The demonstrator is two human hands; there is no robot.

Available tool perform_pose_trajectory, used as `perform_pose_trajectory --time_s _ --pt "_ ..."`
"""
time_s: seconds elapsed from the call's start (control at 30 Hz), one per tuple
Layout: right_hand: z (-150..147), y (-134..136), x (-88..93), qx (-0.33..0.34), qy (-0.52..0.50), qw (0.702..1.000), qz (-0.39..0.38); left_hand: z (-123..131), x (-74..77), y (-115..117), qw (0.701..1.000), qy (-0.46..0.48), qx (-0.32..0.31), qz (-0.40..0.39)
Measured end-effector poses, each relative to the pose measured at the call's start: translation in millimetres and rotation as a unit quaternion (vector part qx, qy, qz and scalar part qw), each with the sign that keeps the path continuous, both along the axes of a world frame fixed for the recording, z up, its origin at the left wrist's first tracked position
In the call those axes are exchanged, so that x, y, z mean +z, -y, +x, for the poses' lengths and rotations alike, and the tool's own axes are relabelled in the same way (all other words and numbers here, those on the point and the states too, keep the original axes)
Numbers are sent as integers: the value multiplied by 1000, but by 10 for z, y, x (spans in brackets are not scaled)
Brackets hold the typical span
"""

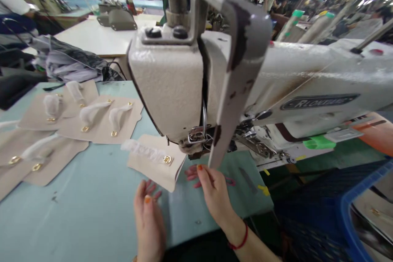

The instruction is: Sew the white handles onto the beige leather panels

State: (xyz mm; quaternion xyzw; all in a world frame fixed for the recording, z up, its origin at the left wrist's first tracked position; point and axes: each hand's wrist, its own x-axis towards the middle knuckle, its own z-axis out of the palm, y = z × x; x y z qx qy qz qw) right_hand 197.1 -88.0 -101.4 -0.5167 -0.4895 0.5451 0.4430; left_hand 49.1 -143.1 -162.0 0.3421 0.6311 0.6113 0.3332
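A beige panel [153, 172] lies tilted under the sewing machine's head [166, 86], with a gold-coloured fitting [167, 159] and a strip wrapped in translucent white film [144, 150] on it. Just below the panel's near edge, my left hand [149, 217] is open, its fingers apart and holding nothing visible. To the right of the panel is my right hand [213, 192], thumb raised and fingers spread beneath the lower end of the grey metal lever [239, 73]. Whether it touches the lever I cannot tell; nothing shows in its fingers.
Several similar beige panels [123, 129] with fittings overlap on the left of the pale blue-green tabletop [92, 213]. Small scissors-like pink loops [230, 181] and yellow scraps [264, 189] lie at right. A blue basket [345, 208] stands lower right. Other people work behind.
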Motion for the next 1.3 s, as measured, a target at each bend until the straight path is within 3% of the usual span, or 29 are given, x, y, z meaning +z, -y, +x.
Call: perform_pose_trajectory --time_s 0.03,0.1,0.2,0.3,0.37,0.43,0.57,0.8,0.97,1.13,1.3 --pt "-66 -58 49 5 -8 1000 -2 -208 -13 -23 997 -70 10 9" --pt "-217 -162 104 6 -3 1000 5 -615 51 -246 966 -239 -91 36" --pt "-416 -262 117 -23 29 999 26 -1008 318 -864 844 -428 -302 118" --pt "-479 -298 101 -37 42 998 19 -1060 611 -1372 747 -473 -443 147" --pt "-443 -302 92 -26 45 999 6 -1000 742 -1491 709 -481 -491 160" --pt "-378 -302 91 -9 43 999 -1 -940 817 -1462 686 -504 -499 166" --pt "-274 -303 123 8 49 999 -8 -865 917 -1251 673 -566 -455 142" --pt "-184 -373 158 39 48 998 -21 -619 1120 -995 687 -607 -391 81" --pt "-39 -287 153 48 90 994 41 -521 1151 -963 697 -623 -350 64" --pt "132 -61 19 117 76 988 65 -519 1174 -974 700 -628 -331 79" --pt "123 9 -87 103 72 989 77 -517 1192 -990 701 -620 -347 63"
